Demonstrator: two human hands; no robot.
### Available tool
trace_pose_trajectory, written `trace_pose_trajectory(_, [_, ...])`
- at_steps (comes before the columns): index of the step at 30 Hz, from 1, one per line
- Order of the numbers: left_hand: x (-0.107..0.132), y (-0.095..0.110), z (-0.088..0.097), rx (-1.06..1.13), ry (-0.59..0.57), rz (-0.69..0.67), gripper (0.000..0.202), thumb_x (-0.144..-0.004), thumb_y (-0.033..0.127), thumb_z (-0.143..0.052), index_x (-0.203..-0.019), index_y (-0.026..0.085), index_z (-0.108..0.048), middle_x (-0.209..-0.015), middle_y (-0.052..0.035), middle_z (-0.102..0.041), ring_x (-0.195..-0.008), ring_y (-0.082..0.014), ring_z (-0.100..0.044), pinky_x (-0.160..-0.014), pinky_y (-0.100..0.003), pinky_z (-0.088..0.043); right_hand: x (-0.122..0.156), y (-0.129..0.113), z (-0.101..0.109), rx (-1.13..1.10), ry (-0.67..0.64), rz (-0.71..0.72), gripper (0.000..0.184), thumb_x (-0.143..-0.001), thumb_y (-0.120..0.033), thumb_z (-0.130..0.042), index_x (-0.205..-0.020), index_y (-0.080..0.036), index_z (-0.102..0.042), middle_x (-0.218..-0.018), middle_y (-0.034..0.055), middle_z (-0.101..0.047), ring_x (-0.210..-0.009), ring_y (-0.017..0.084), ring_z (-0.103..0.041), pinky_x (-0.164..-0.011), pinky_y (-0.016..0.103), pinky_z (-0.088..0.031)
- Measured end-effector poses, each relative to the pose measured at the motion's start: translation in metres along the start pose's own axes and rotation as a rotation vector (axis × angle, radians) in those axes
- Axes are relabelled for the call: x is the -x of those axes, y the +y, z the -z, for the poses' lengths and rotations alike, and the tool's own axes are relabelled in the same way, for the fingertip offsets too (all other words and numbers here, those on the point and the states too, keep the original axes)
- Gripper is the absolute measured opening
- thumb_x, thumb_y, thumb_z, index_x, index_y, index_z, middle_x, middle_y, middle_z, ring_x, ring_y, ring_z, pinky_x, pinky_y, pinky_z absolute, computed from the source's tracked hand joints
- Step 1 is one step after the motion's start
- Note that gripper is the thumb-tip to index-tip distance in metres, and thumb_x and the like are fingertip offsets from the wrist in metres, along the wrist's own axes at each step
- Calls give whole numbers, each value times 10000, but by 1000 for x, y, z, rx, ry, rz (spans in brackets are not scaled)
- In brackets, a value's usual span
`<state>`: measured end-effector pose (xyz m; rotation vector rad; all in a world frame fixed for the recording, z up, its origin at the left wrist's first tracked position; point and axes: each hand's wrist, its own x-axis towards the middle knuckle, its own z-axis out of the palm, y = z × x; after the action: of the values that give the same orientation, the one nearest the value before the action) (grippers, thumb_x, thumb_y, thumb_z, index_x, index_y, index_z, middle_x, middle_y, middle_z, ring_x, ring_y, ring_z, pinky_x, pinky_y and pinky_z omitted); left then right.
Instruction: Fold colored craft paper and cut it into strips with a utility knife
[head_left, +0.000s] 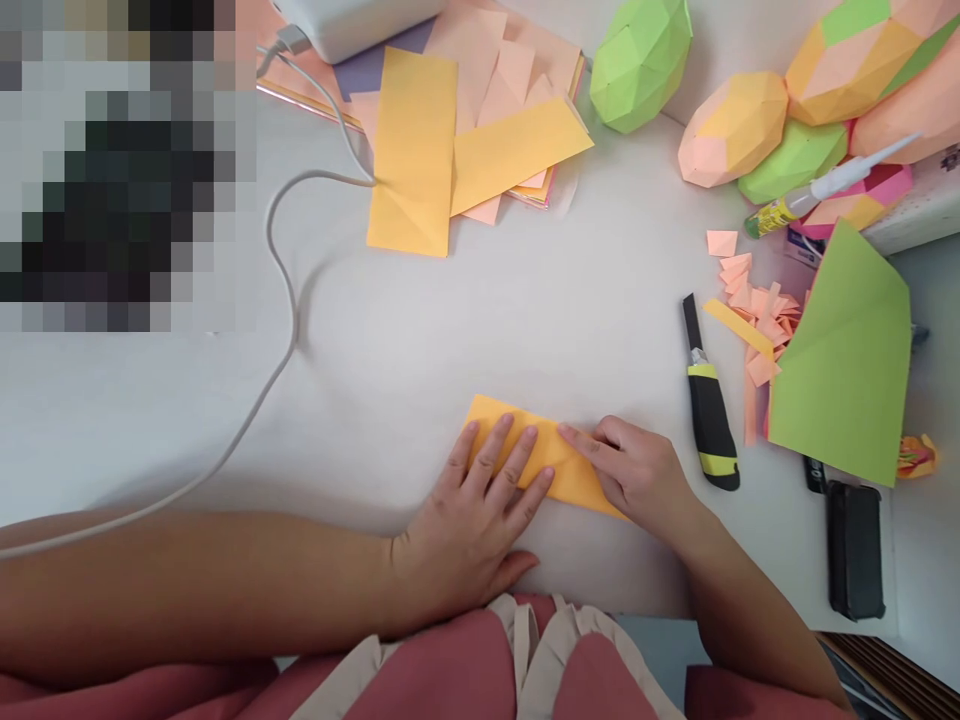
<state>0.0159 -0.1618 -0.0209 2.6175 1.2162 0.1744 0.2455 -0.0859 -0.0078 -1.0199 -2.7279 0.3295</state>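
Observation:
A folded yellow-orange paper [570,472] lies flat on the white table in front of me. My left hand [480,500] rests on its left part, open, fingers spread and palm down, the thumb off the paper. At the upper edge of the same paper, my right hand [637,470] presses down with the index fingertip. Its other fingers are curled in, and the hand covers the paper's right end. To the right of that hand lies a black and yellow utility knife [709,410] with its dark blade out, touched by neither hand.
Yellow paper sheets [412,150] lie over peach sheets at the back. A white cable [289,280] curves across the left side. Faceted paper shapes [641,65], a glue tube [795,205], peach paper scraps [765,320], a green sheet [847,370] and a black case [855,550] are on the right.

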Motion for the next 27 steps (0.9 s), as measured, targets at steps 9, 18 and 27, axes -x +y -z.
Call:
trace_pose_trajectory(9, [0, 1, 0, 9, 4, 9, 791, -832, 660, -508, -1447, 173, -408, -1527, -223, -311, -1384, -490, -268, -1078, -672, -182, 2, 1, -2, 24, -3, 3, 450, -901, -36, -408, -1237, -239, -629, -689, -19, -460, -577, 84, -398, -508, 180, -314])
trace_pose_trajectory(18, [-1, 1, 2, -66, 49, 3, 878, -805, 717, -513, -1349, 27, -511, -1467, -280, -381, -1367, -474, -319, -1088, -625, -255, 3, 0, -3, 62, -32, -2, 432, -917, -59, -405, -1240, -253, -616, -693, -16, -474, -583, 86, -402, -506, 184, -304])
trace_pose_trajectory(27, [-20, -27, 16, -337, 328, -254, 174, -914, 143, -547, -881, 50, -691, -1019, -204, -704, -870, -255, -628, -740, -417, -512, 2, 1, -5, 78, -1, 22, 423, -931, -56, -393, -1240, -226, -626, -693, -15, -464, -575, 87, -385, -507, 192, -308])
